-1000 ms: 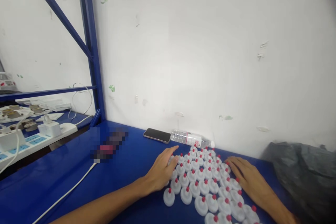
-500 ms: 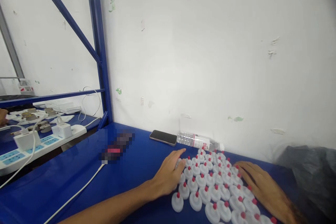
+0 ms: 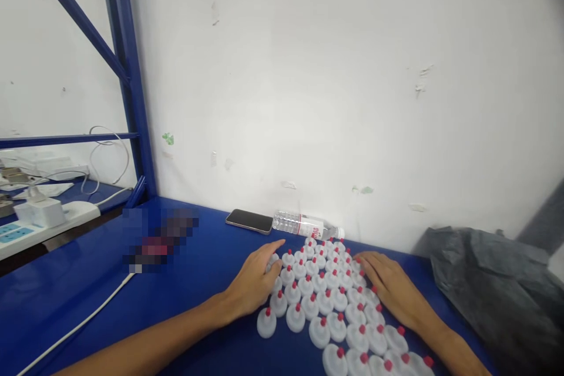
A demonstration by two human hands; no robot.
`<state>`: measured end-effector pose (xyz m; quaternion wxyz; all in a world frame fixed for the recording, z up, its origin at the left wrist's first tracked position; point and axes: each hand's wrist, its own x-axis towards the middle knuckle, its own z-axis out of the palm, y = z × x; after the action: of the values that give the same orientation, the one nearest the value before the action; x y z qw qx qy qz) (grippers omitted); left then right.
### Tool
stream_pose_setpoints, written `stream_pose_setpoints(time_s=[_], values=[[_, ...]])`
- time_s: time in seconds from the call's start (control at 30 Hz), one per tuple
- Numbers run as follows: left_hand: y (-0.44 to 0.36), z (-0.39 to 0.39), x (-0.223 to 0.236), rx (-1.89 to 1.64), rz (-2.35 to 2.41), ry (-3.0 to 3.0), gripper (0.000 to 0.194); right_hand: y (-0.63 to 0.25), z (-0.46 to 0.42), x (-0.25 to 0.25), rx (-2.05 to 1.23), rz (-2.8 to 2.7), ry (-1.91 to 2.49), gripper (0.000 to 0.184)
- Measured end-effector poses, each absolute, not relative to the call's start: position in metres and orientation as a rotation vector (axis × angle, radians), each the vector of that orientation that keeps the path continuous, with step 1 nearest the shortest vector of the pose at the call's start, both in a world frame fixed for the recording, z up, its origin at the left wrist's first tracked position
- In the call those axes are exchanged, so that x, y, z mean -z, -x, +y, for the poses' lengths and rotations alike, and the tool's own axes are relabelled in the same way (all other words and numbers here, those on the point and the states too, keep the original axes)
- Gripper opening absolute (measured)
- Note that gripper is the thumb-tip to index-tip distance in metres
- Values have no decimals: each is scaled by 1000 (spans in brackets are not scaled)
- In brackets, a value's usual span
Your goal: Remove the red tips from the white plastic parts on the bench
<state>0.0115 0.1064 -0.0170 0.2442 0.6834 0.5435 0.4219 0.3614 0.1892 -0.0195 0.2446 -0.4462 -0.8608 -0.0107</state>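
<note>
Loosely, the left hand (image 3: pixel 252 283) curves around a white piece (image 3: pixel 272 262).

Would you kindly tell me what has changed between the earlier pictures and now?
The view has swung right, so things sit farther left in the picture and more of the dark bag shows. Nothing was visibly taken up or let go. The left hand and right hand stay at either side of the white red-tipped pieces; the phone and bottle lie as before.
</note>
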Motion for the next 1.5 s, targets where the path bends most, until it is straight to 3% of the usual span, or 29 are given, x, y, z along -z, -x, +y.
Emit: stream_pose_setpoints(time_s=[0.6, 0.97, 1.27, 1.5], values=[[-10, 109, 21, -1178, 1472, -1876, 53, -360, 182, 5, 153, -2385, 1160, 28], [-9, 106, 24, -1245, 1397, -1794, 55, -364, 185, 1, 388, -2159, 1113, 29], [-11, 99, 13, -1325, 1328, -1732, 56, -336, 152, -35, 619, -2020, 893, 25], [-12, 106, 22, -1439, 1284, -1651, 57, -305, 98, -53, 512, -2090, 667, 45]])
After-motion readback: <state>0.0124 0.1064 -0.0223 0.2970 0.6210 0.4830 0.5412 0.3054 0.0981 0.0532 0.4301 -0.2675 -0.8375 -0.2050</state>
